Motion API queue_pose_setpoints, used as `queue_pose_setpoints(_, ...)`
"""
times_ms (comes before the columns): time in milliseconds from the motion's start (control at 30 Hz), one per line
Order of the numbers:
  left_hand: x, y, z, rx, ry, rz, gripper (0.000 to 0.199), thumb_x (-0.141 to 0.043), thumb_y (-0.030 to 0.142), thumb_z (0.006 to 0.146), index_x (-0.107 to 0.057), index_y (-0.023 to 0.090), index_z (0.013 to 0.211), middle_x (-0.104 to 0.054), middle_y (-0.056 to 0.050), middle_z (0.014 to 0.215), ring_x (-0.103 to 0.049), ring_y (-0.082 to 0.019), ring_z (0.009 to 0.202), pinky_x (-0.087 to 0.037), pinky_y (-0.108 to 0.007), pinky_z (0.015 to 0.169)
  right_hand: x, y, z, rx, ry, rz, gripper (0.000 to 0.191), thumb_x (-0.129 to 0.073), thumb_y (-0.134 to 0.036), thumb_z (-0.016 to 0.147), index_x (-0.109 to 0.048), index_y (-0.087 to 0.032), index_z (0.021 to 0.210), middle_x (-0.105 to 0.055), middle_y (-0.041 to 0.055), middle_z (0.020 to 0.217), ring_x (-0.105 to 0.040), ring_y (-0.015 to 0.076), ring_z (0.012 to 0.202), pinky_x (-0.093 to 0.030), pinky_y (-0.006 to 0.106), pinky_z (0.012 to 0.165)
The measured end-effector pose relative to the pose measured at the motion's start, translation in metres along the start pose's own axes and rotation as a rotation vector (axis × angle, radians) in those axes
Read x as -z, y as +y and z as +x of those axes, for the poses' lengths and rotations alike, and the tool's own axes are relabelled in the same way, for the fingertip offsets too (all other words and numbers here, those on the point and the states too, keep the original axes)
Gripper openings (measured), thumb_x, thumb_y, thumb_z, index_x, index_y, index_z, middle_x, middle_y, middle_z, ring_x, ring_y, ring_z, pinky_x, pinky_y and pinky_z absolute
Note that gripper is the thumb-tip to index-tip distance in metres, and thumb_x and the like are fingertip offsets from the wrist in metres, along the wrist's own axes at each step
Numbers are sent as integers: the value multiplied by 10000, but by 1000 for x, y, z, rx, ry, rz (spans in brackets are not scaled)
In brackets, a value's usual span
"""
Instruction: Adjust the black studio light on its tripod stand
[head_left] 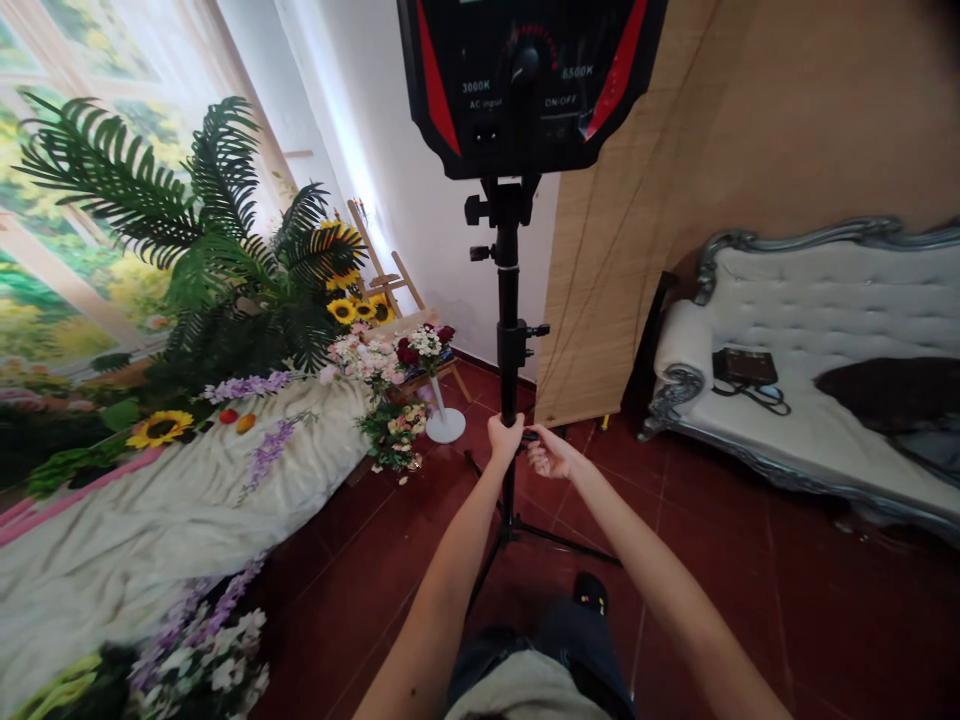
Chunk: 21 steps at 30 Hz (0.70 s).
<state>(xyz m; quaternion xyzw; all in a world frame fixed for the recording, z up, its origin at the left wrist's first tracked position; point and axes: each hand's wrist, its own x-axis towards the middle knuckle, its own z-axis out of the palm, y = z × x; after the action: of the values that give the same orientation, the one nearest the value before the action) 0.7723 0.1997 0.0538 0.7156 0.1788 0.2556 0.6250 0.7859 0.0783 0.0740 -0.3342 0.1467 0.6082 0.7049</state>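
Observation:
In front of me stands a black light stand on spread tripod legs. A black and red studio light is mounted on its top, its dial and labels facing me. My left hand is wrapped round the stand's pole, low down. Just to its right, my right hand pinches a small black locking knob at the side of the pole. Higher up, a black collar with its own knobs sits on the pole.
A pale draped surface with flowers lies left, beside a palm plant and a wooden easel. A bamboo blind hangs behind the stand. At right is a white sofa bearing a brown bag. Tripod legs spread over the red tiles.

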Motion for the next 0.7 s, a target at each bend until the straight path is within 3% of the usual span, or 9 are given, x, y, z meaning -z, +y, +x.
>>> queue_pose_setpoints(233,0,-2,-1,37,-26,-61,239,-608,357,658,-570,130,594,-613,-53,544,-581,-138,479,-428,-210,453,14,-1,-7,50,7,-18,380,-338,-454,907,-407,-180,652,-248,-98,407,-227,42,335,-185,105,322)
queue_pose_setpoints(433,0,-3,1,23,-25,-46,210,-599,332,662,-597,123,638,-616,-54,553,-596,-142,498,-441,-206,464,4,-8,-7,-4,55,20,389,-402,-454,884,-321,-194,607,-302,-89,424,-251,35,340,-185,106,306)
queue_pose_setpoints(700,-1,-8,2,65,-41,-45,236,-602,348,670,-608,113,660,-627,-67,574,-595,-144,512,-449,-213,478,1,-5,-9,20,55,73,333,-451,-416,869,-364,-186,645,-358,-75,465,-327,31,371,-252,94,320)
